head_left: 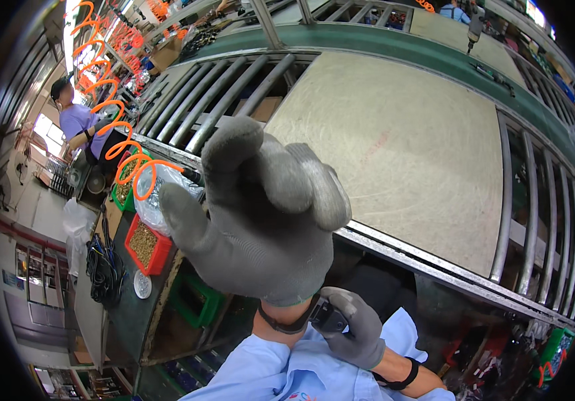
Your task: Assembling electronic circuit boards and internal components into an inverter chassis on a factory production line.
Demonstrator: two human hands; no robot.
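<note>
My left hand (261,220), in a grey work glove, is raised in the middle with its palm toward me. Its thumb stands apart and the fingers are loosely curled, with nothing in them. A dark strap circles the left wrist and carries a small black device (328,317). My right hand (359,331), gloved alike, has its fingers closed about this device at the wrist. Another black band (404,375) sits on my right wrist.
A pale board (408,154) lies between metal rollers (224,100) beyond my hands. At left are a red bin (147,244) of small brass-coloured parts, a plastic bag (160,194), black cables (104,267) and an orange coiled hose (110,127). A co-worker (80,123) stands far left.
</note>
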